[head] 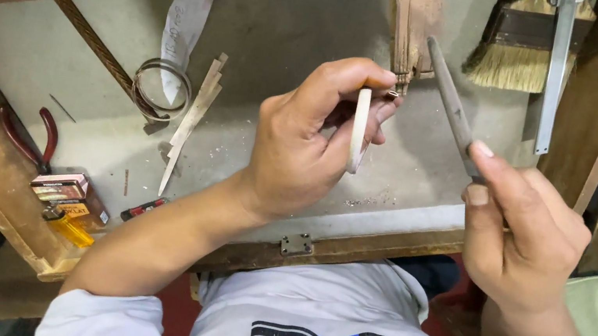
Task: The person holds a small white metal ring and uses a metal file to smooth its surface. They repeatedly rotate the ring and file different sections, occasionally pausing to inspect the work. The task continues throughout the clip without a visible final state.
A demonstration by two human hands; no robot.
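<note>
At about nine o'clock on the table [271, 37] lay the red-handled pliers [23, 135], with a small box and a yellow lighter [68, 230] just below them at seven, and a coil of wire [161, 88] and a few thin wooden slivers [192, 116] a little further in. My left hand [303, 141] was near the middle, its fingers [364, 75] curled round a pale bangle [359, 130] held edge-on, thumb on the inside and forefinger over the top, so only its narrow rim showed. It seemed light and stiff, thin enough that I judged it could crack or bend if squeezed hard, and smooth enough to slip; pinching it across the band close to the working spot looked the safest hold. Its top end sat right by the worn wooden peg [413, 19] at twelve o'clock, touching or nearly so, I could not tell which. At three o'clock my right hand [526, 234] gripped a slim grey file [451, 104] by its lower end, thumb pressed along it, the tip pointing up towards eleven and clear of the bangle. A brush [525, 56] hung at one o'clock.
</note>
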